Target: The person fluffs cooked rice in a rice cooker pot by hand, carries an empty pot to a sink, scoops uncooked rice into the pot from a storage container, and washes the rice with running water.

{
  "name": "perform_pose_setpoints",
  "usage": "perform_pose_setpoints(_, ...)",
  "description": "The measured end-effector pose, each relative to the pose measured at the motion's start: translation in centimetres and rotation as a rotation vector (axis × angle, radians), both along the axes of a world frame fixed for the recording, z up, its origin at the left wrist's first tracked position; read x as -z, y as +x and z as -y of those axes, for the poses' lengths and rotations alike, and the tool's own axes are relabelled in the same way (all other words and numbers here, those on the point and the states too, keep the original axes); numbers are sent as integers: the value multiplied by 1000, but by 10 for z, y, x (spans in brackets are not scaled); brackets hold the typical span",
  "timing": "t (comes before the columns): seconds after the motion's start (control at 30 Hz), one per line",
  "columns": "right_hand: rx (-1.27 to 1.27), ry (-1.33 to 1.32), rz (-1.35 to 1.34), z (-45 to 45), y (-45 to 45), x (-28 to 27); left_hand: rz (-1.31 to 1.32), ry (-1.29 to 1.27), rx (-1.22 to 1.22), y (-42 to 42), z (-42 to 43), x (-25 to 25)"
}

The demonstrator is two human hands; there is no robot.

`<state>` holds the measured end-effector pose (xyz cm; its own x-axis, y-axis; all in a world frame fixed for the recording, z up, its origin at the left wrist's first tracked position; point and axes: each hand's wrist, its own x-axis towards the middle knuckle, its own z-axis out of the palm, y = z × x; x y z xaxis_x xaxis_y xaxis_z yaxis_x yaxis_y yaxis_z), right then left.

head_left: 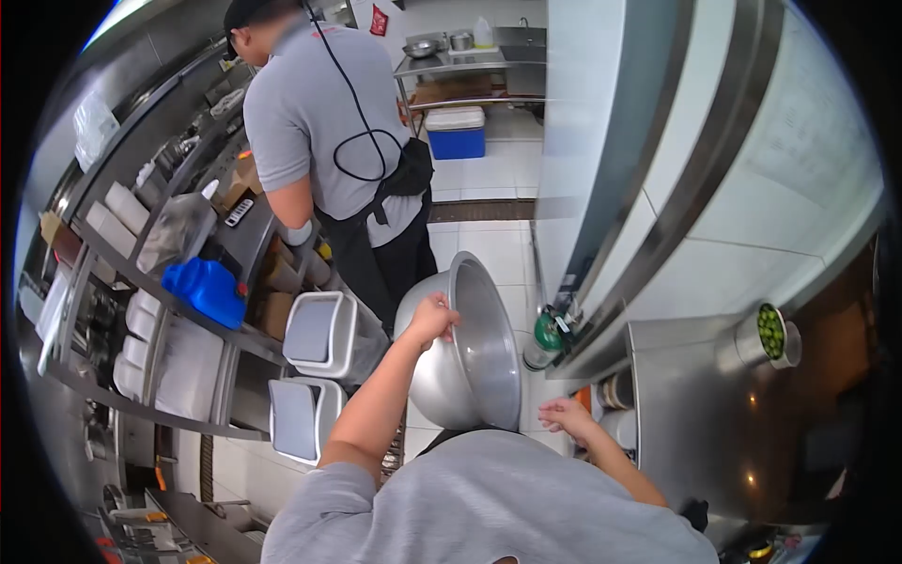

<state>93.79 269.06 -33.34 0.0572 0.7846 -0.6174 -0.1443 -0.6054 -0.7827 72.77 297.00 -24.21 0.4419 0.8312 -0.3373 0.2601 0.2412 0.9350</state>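
Observation:
A large silver metal bowl [434,371] is tilted on its side in front of my body, its opening facing right. My left hand [433,321] is closed on the bowl's upper left rim. My right hand [562,416] is off the bowl, to the right of its lower edge, with the fingers partly curled and apart and nothing seen in them. Just beyond that hand stands a green cylinder [545,340] on the floor by the wall.
A co-worker [338,122] in a grey shirt stands ahead at the left counter. Two white bins [349,329] stand left of the bowl. A blue jug [207,289] sits on the shelf. A steel table [695,414] is at right, and a blue cooler [456,141] lies ahead.

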Motion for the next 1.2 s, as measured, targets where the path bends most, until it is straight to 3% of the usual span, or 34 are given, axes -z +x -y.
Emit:
perform_pose_setpoints(0.07,-89,154,-50,-60,-9,-14,23,-35,-24,16,-37,-5)
perform_pose_setpoints(0.13,-221,393,147,-113,-19,-24,58,-56,-48,38,-78,0)
perform_pose_setpoints(0.23,-239,422,408,-188,-34,-17,109,-75,-51,71,-134,-11)
perform_pose_setpoints(0.33,-125,233,397,-262,-20,-40,147,-72,6,99,-201,-20)
perform_pose_setpoints(0.37,38,410,245,-286,-18,-16,160,-70,37,106,-224,-22)
perform_pose_setpoints(0.47,-104,216,323,-342,14,-51,191,-33,83,132,-286,-47)
perform_pose_setpoints(0.57,250,499,7,-386,45,-64,247,-36,116,153,-349,-74)
perform_pose_setpoints(0.67,528,222,263,-424,91,-52,272,-22,161,178,-408,-100)
perform_pose_setpoints(0.73,639,-171,65,-448,116,-33,284,1,191,197,-446,-115)
perform_pose_setpoints(0.83,872,-329,-523,-496,131,16,300,10,214,229,-504,-124)
perform_pose_setpoints(0.93,750,42,-723,-570,155,45,322,-4,228,263,-571,-131)
perform_pose_setpoints(0.97,860,23,-630,-601,168,47,319,-10,231,272,-595,-131)
perform_pose_setpoints(1.03,842,74,-690,-656,205,77,308,7,197,285,-643,-124)
perform_pose_setpoints(1.2,871,52,-671,-828,295,72,273,71,-38,276,-781,-129)
